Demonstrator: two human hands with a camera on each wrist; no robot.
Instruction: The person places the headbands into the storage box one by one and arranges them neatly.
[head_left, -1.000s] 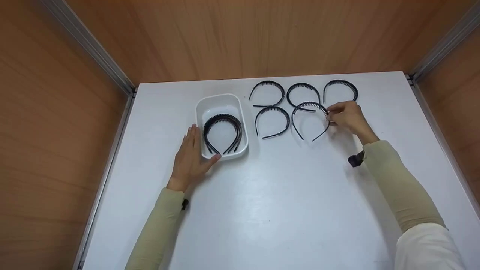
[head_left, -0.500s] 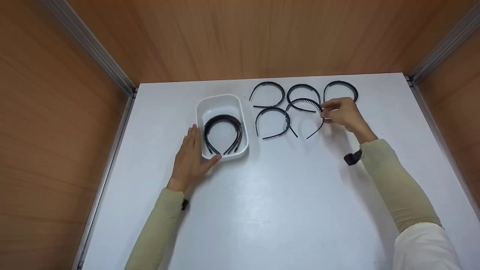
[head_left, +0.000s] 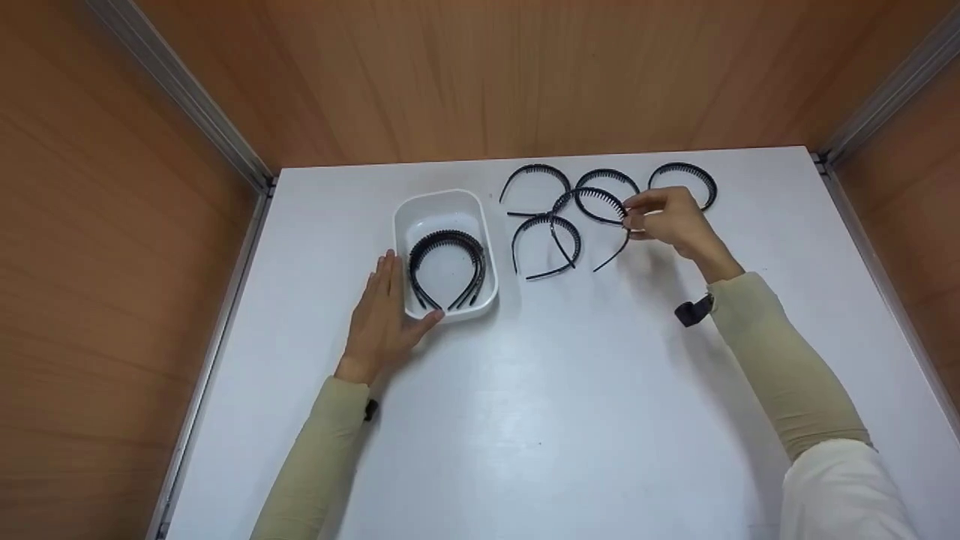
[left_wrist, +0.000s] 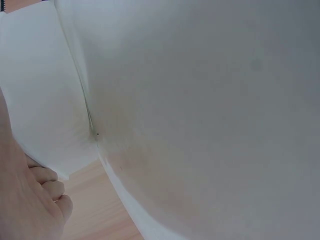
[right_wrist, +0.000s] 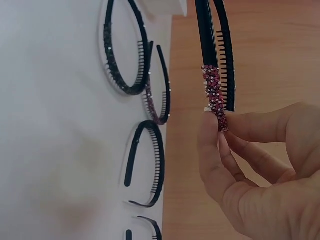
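How many headbands nest in the stack [head_left: 448, 235] inside the white tray [head_left: 444, 216] is hard to make out. To the tray's right, the fingers of the right hand [head_left: 670, 222] cover part of the glittery headband [right_wrist: 213, 90], whose far end the right wrist view cuts off. The same hand hides part of the loose headband [head_left: 684, 166] farthest right of the tray. In the left wrist view, only an edge of the left hand [head_left: 377, 319] shows.

The right fingers and thumb pinch the glittery headband by one side, its tips pointing toward the person; from the head it overlaps two other headbands lying right of the tray. The left fingers lie straight and together along the tray's left side, the thumb spread to its near corner.

The left forearm reaches up from the near left of the tray. The right forearm slants in from the tray's near right, the hand above the table [head_left: 555, 390].
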